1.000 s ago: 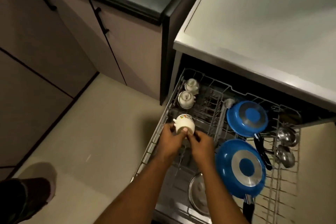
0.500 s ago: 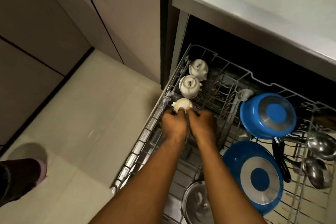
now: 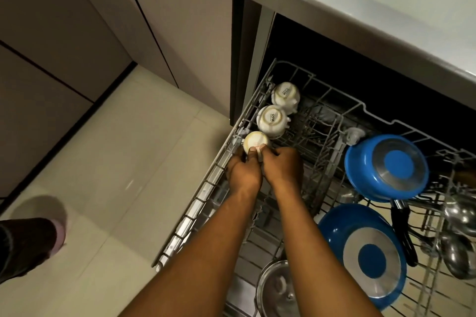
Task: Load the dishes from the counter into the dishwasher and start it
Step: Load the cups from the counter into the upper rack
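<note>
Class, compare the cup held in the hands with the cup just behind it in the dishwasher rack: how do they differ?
The held cup is gripped by the left hand and right hand; the middle cup sits free. The middle cup's base shows printed lettering; none shows on the held cup's base, which fingertips partly cover. Both are white, base up, along the rack's left edge.
</note>
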{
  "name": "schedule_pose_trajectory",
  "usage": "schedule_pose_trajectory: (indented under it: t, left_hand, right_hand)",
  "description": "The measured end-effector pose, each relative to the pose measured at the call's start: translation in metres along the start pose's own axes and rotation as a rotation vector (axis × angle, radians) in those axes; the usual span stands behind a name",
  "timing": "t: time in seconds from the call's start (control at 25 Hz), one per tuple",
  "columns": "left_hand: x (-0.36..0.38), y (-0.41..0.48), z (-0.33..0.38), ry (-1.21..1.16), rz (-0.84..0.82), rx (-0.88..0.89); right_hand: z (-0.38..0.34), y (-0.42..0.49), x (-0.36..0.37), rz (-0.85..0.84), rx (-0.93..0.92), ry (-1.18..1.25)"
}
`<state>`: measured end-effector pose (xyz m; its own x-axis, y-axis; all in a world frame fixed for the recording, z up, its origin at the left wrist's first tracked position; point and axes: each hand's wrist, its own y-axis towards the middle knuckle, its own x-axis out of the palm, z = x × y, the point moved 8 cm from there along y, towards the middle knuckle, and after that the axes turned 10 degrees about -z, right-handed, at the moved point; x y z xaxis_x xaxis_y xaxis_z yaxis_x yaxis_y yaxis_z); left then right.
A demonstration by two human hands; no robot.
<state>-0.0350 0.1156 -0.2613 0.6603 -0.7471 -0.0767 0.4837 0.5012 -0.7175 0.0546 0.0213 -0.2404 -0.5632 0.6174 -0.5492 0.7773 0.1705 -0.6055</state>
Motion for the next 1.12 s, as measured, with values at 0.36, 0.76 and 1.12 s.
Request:
schedule_pose_trajectory:
  t: [0.36, 0.76, 1.12]
  left_hand:
    - [-0.009, -0.026, -0.005, 0.085, -0.112, -0.024]
    - [-0.038, -0.130, 0.050, 0.801, -0.285, 0.314]
    - [-0.113, -0.251, 0.072, 1.065, -0.201, 0.397]
  right_hand:
    - [0.007, -0.030, -0.001, 0.002, -0.016, -0.071]
    - [-0.021, -0.133, -0.022, 0.031, -0.228, -0.384]
    - [-0.065, -0.260, -0.036, -0.012, -0.383, -0.558]
